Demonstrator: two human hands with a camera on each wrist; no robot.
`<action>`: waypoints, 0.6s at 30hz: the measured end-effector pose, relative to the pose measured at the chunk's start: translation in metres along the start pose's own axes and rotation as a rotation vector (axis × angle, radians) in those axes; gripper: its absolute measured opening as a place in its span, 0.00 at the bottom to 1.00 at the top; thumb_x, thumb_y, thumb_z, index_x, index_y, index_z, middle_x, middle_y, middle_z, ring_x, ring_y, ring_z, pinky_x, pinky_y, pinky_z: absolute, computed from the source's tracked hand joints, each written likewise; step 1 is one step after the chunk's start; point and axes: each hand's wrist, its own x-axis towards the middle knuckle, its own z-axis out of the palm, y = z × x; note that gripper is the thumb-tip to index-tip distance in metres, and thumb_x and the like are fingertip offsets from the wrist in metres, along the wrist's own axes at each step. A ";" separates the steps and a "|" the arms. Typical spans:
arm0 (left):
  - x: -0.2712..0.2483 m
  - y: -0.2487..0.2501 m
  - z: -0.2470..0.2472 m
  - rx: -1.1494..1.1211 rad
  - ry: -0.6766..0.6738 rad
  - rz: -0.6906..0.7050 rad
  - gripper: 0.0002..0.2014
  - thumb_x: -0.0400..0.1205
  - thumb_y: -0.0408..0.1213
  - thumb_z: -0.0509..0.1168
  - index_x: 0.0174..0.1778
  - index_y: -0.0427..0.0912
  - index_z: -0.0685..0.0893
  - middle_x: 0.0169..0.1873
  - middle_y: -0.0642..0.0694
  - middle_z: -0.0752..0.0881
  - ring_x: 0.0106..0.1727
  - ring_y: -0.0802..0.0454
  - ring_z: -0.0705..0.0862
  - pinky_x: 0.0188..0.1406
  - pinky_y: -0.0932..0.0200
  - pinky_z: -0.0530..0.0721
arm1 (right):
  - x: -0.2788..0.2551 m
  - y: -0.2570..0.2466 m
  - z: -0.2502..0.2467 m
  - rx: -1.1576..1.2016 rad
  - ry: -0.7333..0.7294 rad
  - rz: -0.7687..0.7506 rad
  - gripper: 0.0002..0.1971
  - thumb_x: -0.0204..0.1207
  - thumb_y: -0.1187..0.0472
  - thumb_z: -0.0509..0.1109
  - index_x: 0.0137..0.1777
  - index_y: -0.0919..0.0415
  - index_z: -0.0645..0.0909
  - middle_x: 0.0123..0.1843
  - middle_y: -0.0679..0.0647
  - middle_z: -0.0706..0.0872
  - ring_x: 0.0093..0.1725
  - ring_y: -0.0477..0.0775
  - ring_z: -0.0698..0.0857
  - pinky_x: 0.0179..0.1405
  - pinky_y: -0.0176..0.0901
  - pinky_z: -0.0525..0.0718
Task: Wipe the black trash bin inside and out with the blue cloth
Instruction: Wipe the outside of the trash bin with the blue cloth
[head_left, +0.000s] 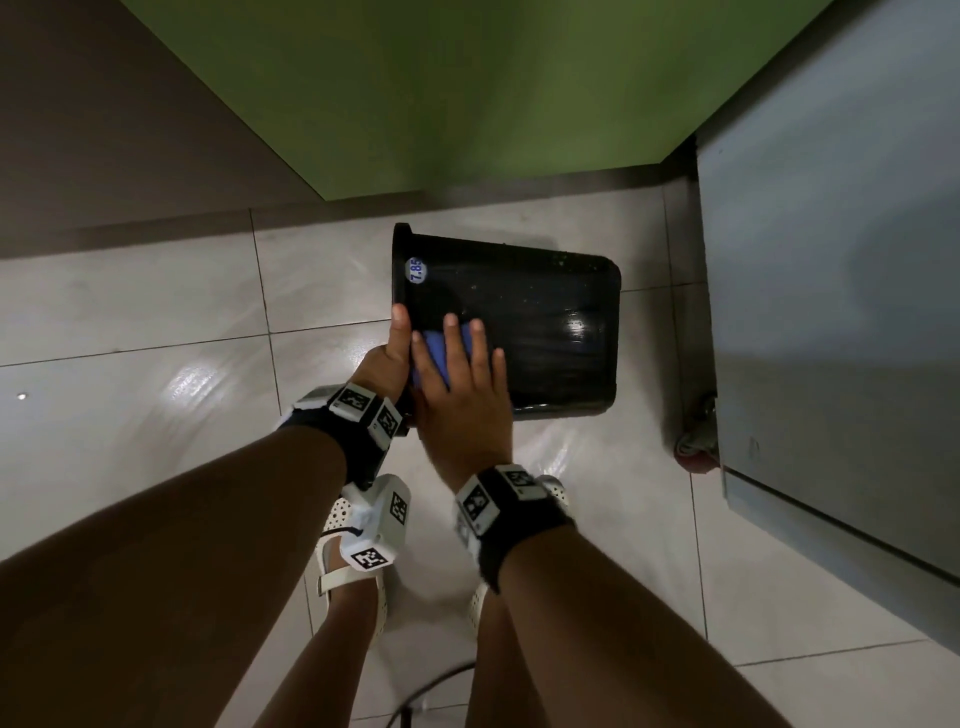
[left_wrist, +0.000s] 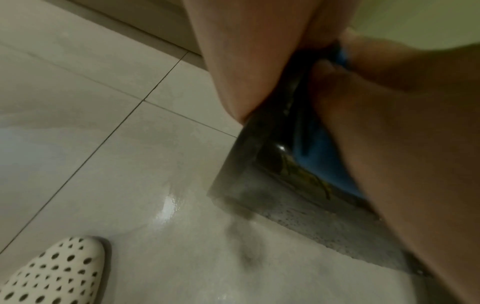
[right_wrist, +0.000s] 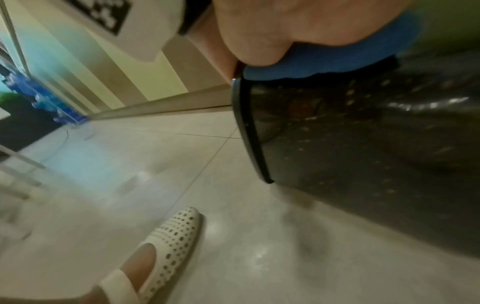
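A: Where's the bin (head_left: 524, 317) now?

B: On its side on the tiled floor (head_left: 156, 322), mouth toward nine o'clock, base toward three. A grey cabinet (head_left: 831, 260) stands just beyond the base, green wall (head_left: 467, 93) at twelve. A round price sticker (head_left: 415, 270) shows near the rim.

A: Hands?

B: The left hand (head_left: 387, 358) holds the rim at the mouth; its thumb lies along the outer edge. The rest of its fingers are hidden, and I judge they're hooked inside, steadying it. The right hand (head_left: 462, 384) lies flat with fingers straight and spread, pressing the cloth (head_left: 436, 348) onto the upturned side, right beside the left hand. Only a patch of blue shows between the fingers.

A: The wrist views agree?

B: Yes. From the right wrist, the cloth is squeezed between palm and black plastic just behind the rim. The wall below it is speckled with pale spots: droplets or grime, can't tell which.

A: So which step?

B: Outside wipe, I'd say, at the mouth end of the top face. The far end by the base shines wet at about three o'clock, but I can't say what's been covered.

A: Next?

B: Likely a stroke from rim toward base with firm, even pressure, while the left hand stops the bin rolling. Then it needs turning to reach the face on the floor. The inside can't be seen from here. The floor looks glossy, so footing in those white shoes (head_left: 358, 566) needs care.
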 end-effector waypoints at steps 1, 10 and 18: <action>0.003 -0.001 -0.002 -0.010 -0.038 0.002 0.46 0.57 0.84 0.43 0.40 0.46 0.84 0.51 0.34 0.87 0.51 0.36 0.85 0.61 0.39 0.81 | 0.003 0.008 -0.001 -0.010 -0.001 -0.013 0.30 0.75 0.46 0.63 0.76 0.52 0.65 0.78 0.62 0.69 0.77 0.67 0.67 0.72 0.66 0.66; -0.007 0.006 0.000 0.103 0.071 0.101 0.40 0.74 0.72 0.37 0.42 0.40 0.81 0.51 0.33 0.86 0.53 0.34 0.84 0.61 0.38 0.81 | 0.033 0.109 -0.031 0.038 -0.034 0.387 0.27 0.85 0.49 0.48 0.82 0.47 0.46 0.84 0.62 0.46 0.82 0.68 0.46 0.79 0.67 0.54; -0.003 0.001 0.006 -0.009 0.157 0.176 0.31 0.79 0.66 0.42 0.30 0.46 0.77 0.43 0.38 0.83 0.47 0.40 0.81 0.58 0.47 0.81 | 0.053 0.101 -0.031 0.241 0.088 0.899 0.28 0.85 0.47 0.47 0.82 0.51 0.44 0.82 0.70 0.52 0.80 0.71 0.55 0.78 0.66 0.57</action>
